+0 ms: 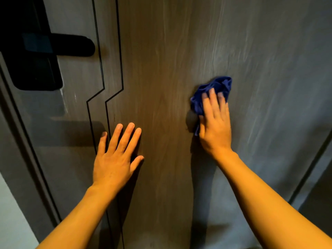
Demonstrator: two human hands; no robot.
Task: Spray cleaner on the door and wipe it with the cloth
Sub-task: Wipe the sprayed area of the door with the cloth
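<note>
The door [161, 60] fills the view, brown wood grain in the middle and grey on both sides, with two thin black inlay lines at the left. My right hand [214, 123] presses a crumpled blue cloth [215, 88] flat against the door at the border of the brown and grey panels. The cloth sticks out above and to the left of my fingers. My left hand [116, 155] lies flat on the door lower left, fingers spread, holding nothing. No spray bottle is in view.
A black lever handle [71, 44] on a black lock plate [34, 69] sits at the upper left. The dark door frame [23, 141] runs down the left edge, with a pale wall beyond it. A second frame edge slants at the lower right.
</note>
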